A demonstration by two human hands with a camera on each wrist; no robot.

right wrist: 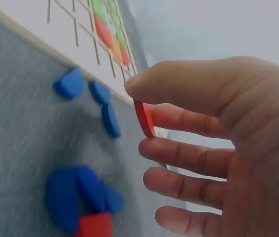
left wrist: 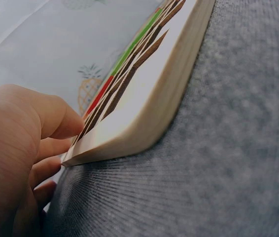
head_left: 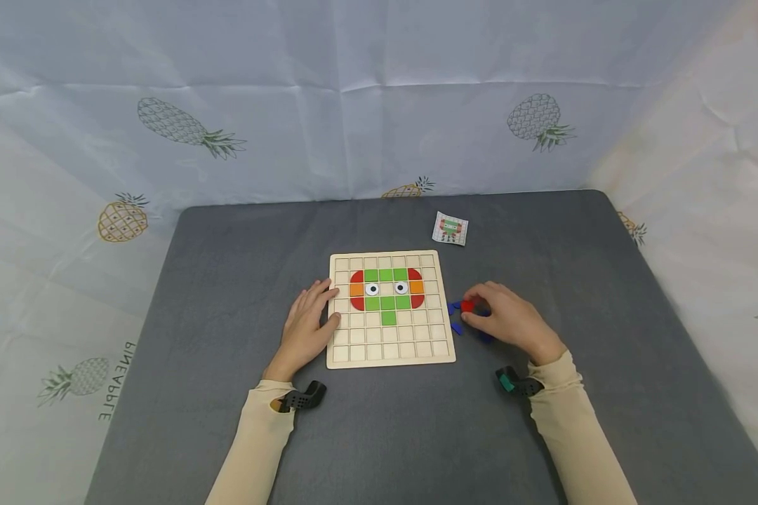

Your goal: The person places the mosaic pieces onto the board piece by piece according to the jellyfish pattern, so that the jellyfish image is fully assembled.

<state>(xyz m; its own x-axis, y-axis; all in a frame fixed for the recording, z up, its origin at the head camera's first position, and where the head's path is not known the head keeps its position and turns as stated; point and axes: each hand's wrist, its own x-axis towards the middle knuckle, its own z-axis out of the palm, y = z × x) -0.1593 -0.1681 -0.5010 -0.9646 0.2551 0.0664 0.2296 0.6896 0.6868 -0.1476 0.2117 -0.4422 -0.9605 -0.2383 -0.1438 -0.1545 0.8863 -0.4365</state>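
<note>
A square wooden grid board (head_left: 389, 351) lies on the table, with green, red and orange tiles and two eye tiles forming a face-like pattern. My left hand (head_left: 305, 330) rests at its left edge, thumb and index fingertip touching the rim. To the right of the board, my right hand (head_left: 512, 315) pinches a red tile (right wrist: 145, 118) between thumb and fingers. Below it, several blue pieces (right wrist: 70, 84) lie along the board's right side. More blue pieces (right wrist: 63, 197) and another red piece (right wrist: 95, 225) sit in a small group, mostly hidden under the hand in the head view.
A small printed card (head_left: 450, 229) with a coloured pattern lies behind the board, toward the back right. The dark grey table (head_left: 240, 245) ends at a pale pineapple-print cloth (head_left: 347, 140). Each wrist carries a black strap with a camera mount (head_left: 303, 397).
</note>
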